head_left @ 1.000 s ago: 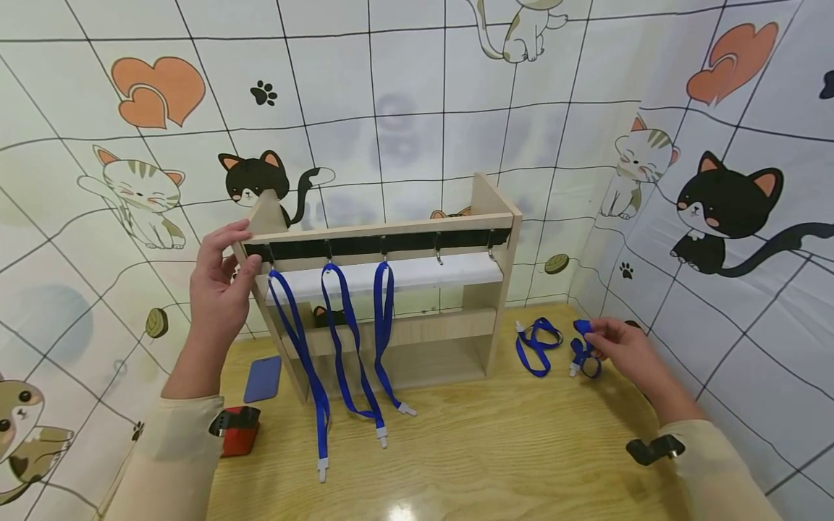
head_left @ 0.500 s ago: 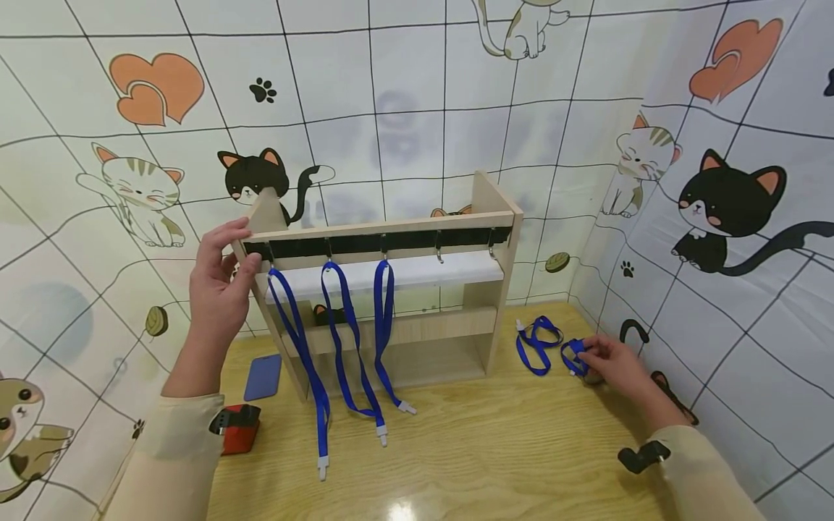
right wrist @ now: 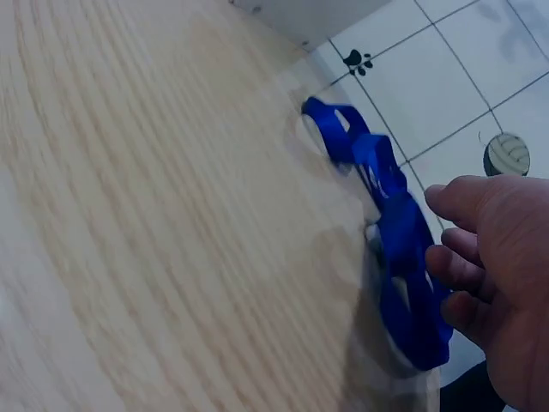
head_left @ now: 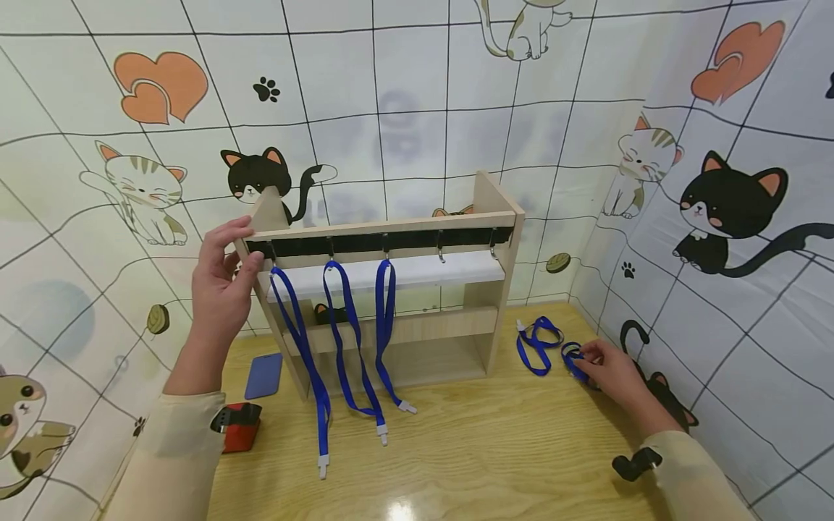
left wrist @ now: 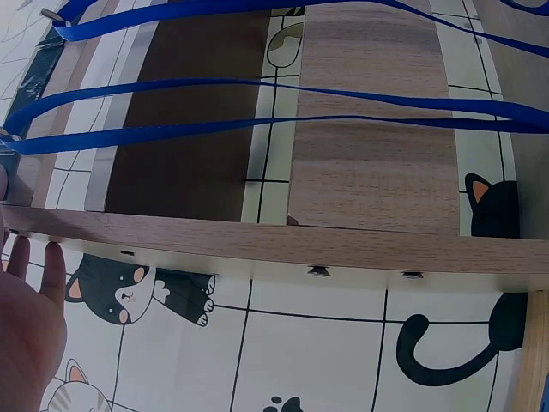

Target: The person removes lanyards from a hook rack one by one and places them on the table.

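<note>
My left hand (head_left: 221,278) grips the upper left corner of a small wooden rack (head_left: 397,320), thumb in front and fingers at the side board. Blue lanyards hang from its left three hooks: the left lanyard (head_left: 300,340), the middle lanyard (head_left: 355,329) and the right lanyard (head_left: 384,318). Over at the right, my right hand (head_left: 612,369) is at a bunched blue lanyard (right wrist: 399,227) on the table. In the right wrist view its fingertips are loosely bent beside the strap, thumb and fingers apart. Another blue lanyard (head_left: 537,346) lies between that one and the rack.
Two bare hooks, an inner hook (head_left: 441,255) and an outer hook (head_left: 493,250), are on the rack's right part. A blue card (head_left: 263,376) and a red object (head_left: 241,432) lie left of the rack. A cat-print wall covering (head_left: 417,108) encloses the wooden table (head_left: 469,449).
The right hand held up part of the bunched lanyard a second ago; it has come down and inward, and the lanyard now lies looped beside the fingers. The left hand keeps its grip.
</note>
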Action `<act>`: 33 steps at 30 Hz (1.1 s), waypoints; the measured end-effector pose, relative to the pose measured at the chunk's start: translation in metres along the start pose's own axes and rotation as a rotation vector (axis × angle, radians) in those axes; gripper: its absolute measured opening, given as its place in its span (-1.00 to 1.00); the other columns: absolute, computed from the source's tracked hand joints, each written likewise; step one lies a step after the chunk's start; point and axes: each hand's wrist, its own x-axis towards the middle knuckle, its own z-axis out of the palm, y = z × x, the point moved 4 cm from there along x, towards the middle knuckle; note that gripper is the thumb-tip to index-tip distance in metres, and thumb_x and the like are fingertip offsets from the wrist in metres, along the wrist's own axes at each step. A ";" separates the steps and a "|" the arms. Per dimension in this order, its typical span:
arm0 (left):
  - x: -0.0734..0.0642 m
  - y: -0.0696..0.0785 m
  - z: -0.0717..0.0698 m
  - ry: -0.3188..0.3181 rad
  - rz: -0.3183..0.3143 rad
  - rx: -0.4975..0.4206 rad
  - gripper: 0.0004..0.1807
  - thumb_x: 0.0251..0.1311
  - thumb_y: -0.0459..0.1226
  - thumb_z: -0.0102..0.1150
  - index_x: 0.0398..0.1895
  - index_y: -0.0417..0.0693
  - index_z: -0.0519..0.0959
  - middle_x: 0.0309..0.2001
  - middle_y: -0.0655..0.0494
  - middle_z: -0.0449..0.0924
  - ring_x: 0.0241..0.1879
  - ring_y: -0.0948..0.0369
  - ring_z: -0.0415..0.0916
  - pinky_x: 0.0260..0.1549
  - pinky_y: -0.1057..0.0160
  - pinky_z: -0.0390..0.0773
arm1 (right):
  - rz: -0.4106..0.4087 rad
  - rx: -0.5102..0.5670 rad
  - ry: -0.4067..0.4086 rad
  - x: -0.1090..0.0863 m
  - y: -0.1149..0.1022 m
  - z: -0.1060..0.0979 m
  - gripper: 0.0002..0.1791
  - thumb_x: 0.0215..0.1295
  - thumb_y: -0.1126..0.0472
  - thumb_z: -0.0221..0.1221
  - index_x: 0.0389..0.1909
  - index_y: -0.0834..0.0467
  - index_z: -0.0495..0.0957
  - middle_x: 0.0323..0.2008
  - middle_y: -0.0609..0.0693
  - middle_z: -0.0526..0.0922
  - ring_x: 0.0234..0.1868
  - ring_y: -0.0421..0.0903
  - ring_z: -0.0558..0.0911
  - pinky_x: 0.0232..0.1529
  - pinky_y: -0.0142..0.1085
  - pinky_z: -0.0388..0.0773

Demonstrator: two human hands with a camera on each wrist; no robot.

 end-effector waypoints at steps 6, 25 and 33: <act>-0.001 0.001 -0.002 0.002 0.002 0.003 -0.57 0.54 -0.54 0.21 0.41 -0.32 0.50 0.54 -0.02 0.45 0.49 0.08 0.42 0.31 0.29 0.52 | -0.051 0.028 0.044 -0.001 -0.022 0.001 -0.65 0.54 0.20 0.40 0.13 0.35 0.62 -0.18 0.12 0.72 -0.25 -0.06 0.61 -0.38 -0.29 0.55; 0.000 -0.003 0.000 0.004 0.007 -0.016 -0.58 0.54 -0.57 0.19 0.39 -0.33 0.50 0.54 -0.03 0.46 0.51 0.08 0.40 0.35 0.26 0.50 | -0.617 0.387 0.378 -0.049 -0.247 0.050 -0.56 0.27 0.54 0.49 0.14 0.35 0.61 -0.15 0.17 0.70 -0.37 -0.14 0.63 -0.41 -0.44 0.56; 0.000 -0.001 -0.002 -0.007 0.013 -0.025 -0.60 0.56 -0.52 0.20 0.39 -0.32 0.51 0.54 0.00 0.46 0.53 0.05 0.38 0.37 0.21 0.50 | -0.655 0.485 0.270 -0.041 -0.316 0.096 -0.46 0.44 0.35 0.47 0.39 0.20 0.61 0.08 0.18 0.72 -0.23 -0.06 0.75 -0.28 -0.25 0.75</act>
